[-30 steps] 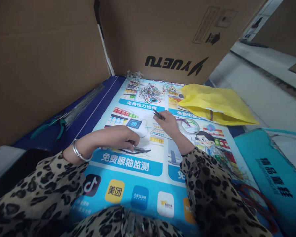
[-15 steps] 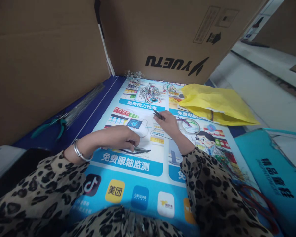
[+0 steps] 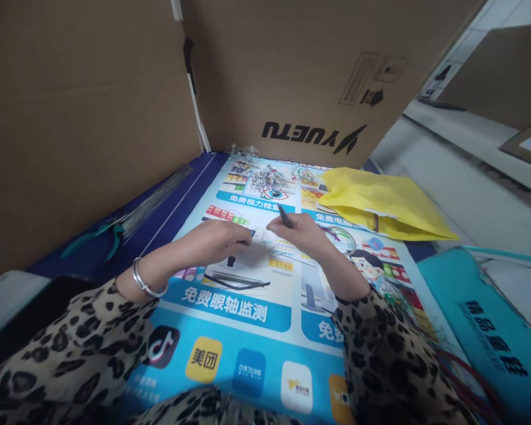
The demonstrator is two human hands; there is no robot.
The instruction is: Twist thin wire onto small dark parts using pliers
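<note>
One dark slim tool (image 3: 285, 216), taken as clock centre, tip angled toward 11 o'clock; clasped between thumb and fingers of right hand (image 3: 304, 235), above printed sheet (image 3: 272, 369). Left hand (image 3: 223, 241) between 8 and 9 o'clock, apart from right, fingers curled, thumb near forefinger; pinch contents, if any, not discernible. Step in hand, as judged: fine two-handed work with tool. Called for next, probably: steady left fingertips, careful aim of tool tip. Farther out: wire tangle (image 3: 268, 177) at 11, ring-shaped coil (image 3: 341, 237) between 3 and 4, yellow bag (image 3: 389, 203) at 3, green-handled pliers (image 3: 116, 241) beside thin straight strands (image 3: 153, 200) near 9, teal box (image 3: 464, 295) at 4, cardboard wall (image 3: 314, 65) at 12.
</note>
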